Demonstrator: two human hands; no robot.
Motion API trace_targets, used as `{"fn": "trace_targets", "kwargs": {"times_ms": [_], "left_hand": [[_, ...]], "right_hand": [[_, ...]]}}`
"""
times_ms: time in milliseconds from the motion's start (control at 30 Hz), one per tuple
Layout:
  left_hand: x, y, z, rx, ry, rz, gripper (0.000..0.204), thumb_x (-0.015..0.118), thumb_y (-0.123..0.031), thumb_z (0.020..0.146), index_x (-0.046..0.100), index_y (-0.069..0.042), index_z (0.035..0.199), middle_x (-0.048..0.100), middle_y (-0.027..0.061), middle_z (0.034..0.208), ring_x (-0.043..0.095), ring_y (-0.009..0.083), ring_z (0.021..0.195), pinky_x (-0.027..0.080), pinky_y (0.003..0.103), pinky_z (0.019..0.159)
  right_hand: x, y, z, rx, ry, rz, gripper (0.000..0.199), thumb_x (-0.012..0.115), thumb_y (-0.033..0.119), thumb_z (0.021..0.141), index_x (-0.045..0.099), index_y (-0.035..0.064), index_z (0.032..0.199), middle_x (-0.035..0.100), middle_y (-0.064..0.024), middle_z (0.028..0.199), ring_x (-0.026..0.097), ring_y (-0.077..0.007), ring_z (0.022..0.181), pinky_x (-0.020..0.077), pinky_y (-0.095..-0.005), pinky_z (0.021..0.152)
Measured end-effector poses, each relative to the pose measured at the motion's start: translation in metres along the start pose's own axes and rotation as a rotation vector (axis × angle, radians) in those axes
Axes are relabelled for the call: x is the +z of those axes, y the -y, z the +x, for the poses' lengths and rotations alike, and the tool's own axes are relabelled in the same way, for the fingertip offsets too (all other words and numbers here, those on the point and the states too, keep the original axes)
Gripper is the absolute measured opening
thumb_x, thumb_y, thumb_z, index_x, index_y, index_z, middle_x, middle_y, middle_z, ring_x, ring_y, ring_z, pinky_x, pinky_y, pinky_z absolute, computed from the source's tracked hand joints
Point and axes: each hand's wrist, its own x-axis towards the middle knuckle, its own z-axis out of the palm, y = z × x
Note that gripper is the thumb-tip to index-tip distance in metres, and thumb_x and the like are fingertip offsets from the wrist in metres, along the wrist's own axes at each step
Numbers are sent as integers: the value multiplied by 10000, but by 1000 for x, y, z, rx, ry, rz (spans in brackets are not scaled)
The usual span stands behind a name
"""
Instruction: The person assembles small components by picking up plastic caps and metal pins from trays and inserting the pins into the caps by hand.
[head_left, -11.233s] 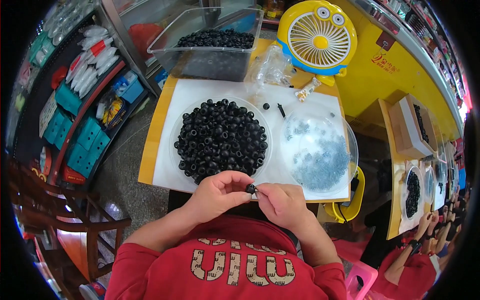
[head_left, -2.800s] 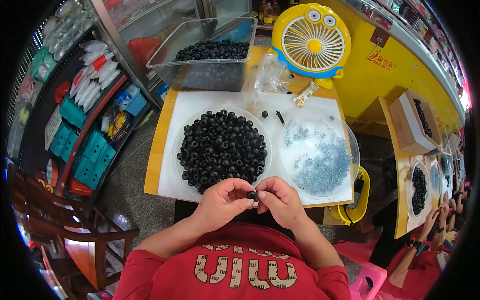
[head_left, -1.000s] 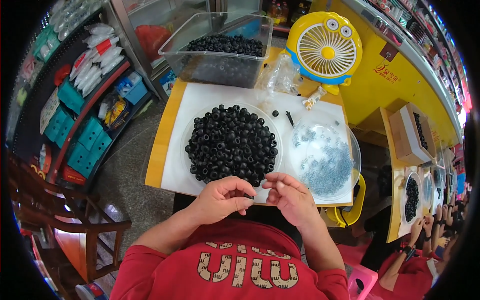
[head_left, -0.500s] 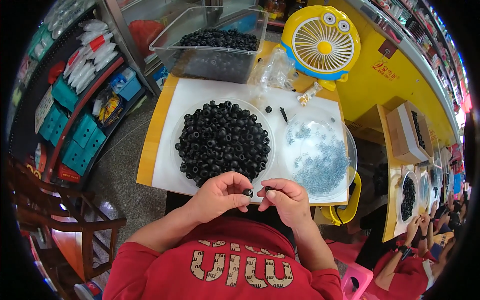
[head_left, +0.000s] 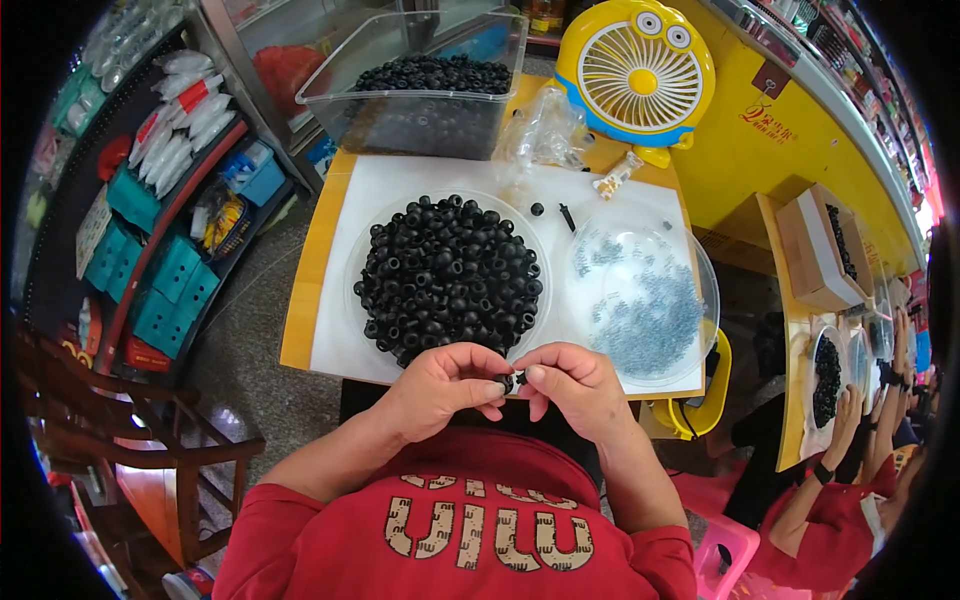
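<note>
In front of my chest, at the table's near edge, my two hands meet fingertip to fingertip. My left hand [head_left: 437, 392] pinches a round black bead [head_left: 505, 384] between thumb and fingers. Pressed up against it, my right hand [head_left: 578, 388] is closed on a small black piece, mostly covered by the fingertips, so its shape is unclear. Just beyond my hands, a round clear tray [head_left: 349, 290] is heaped with black beads [head_left: 445, 270] that have wide holes. To its right, a second clear tray [head_left: 712, 300] carries many tiny transparent bluish pieces [head_left: 650, 325].
Behind the trays stand a clear plastic bin [head_left: 420, 125] of black pieces, a crumpled clear bag [head_left: 550, 130] and a yellow fan [head_left: 635, 75]. A loose bead [head_left: 537, 209] and a thin black piece [head_left: 567, 217] lie between. At right, another person [head_left: 820, 530] works at a second table [head_left: 790, 400].
My hands have come together: the gap between the bead and the small black piece has closed, and the two now touch or nearly touch. The view has shifted slightly.
</note>
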Motion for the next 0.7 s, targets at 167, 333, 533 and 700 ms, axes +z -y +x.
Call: {"fn": "trace_targets", "kwargs": {"times_ms": [167,333,533,700], "left_hand": [[-1,2,-2,18,11,15,194,552,-15,775,514,-5,965,537,59,887,552,130,765,496,254,666],[2,1,-2,72,7,30,274,564,-19,768,464,-21,1023,515,51,906,520,114,817,493,259,668],[2,1,-3,83,-14,112,308,572,-21,762,446,-26,1043,508,51,913,511,106,819,484,250,684],[5,0,-5,71,-12,123,309,569,-16,760,446,-27,1044,510,53,910,513,107,812,481,249,686]], "right_hand": [[1,-1,0,-13,-5,-56,123,482,67,829,556,-3,899,569,-40,693,498,-68,526,425,-184,501],[3,1,0,-30,18,-102,118,473,60,832,549,3,901,543,-17,700,472,-52,551,407,-174,508],[2,0,-1,-29,56,-126,122,477,33,818,553,10,910,539,-7,724,460,-45,577,400,-172,523],[3,-1,-3,-91,73,-195,133,482,14,806,557,16,915,546,-3,769,454,-42,600,399,-173,543]]}}
